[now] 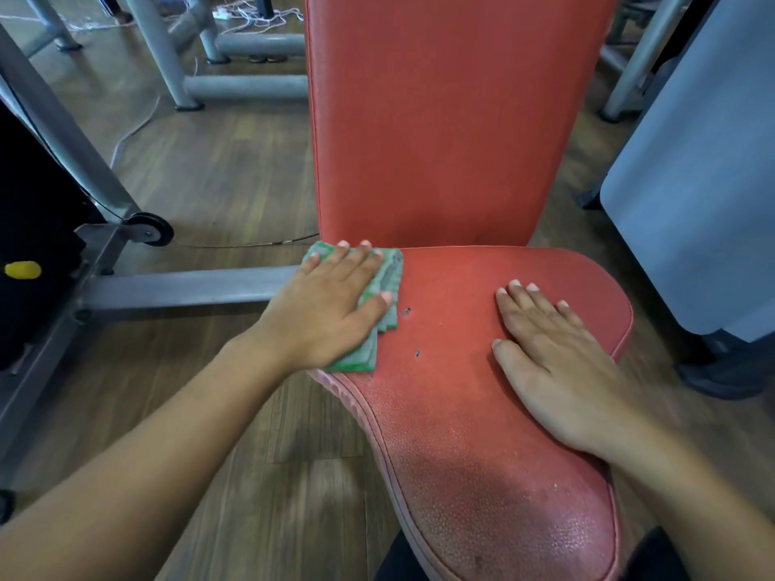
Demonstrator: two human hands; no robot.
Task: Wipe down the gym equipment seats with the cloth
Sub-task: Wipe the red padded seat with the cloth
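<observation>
Head view: the folded green cloth [388,283] lies at the red seat [461,329]'s back-left corner, overhanging its left edge, under the left hand [323,312], fingers spread flat. Bare seat stretches rightward to the right hand [553,362], flat, fingers loosely spread. Behind the seat rises the backrest [440,119].

Red padded seat [474,413], pebbled vinyl, worn pale at left edge and front, two small dark nicks near middle. Folded green cloth [388,283] flat on its back-left corner, left hand [323,304] pressed on it. Right hand [557,362] flat on right side.
</observation>
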